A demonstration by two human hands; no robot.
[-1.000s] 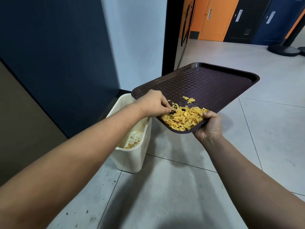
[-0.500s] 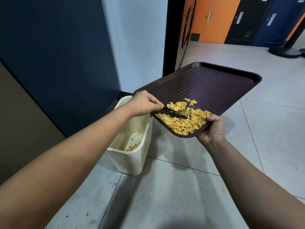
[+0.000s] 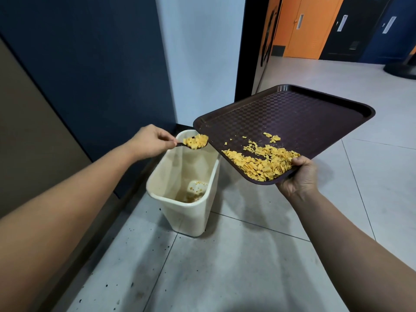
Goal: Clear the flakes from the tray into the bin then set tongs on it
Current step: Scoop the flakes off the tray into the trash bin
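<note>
The left hand (image 3: 150,141) had lifted away from the tray (image 3: 292,113) since half a second before, when it was down among the flakes. Its fingers were curled and pinching the handle of a dark spoon (image 3: 194,145), whose bowl carried a heap of yellow flakes and hung over the far rim of the bin (image 3: 191,221), just beside the tray's left corner. The right hand (image 3: 299,176) held the tray at its near corner as before, thumb on top of the rim and fingers curled underneath. The tray was tilted, its near corner lowest, to the right of the bin's opening. Most of the flakes (image 3: 263,163) lay piled along the tray's near edge, with a few scattered higher up. Some flakes lay at the bottom of the bin, which stood on the tiled floor (image 3: 225,266) by the dark wall (image 3: 90,64).
</note>
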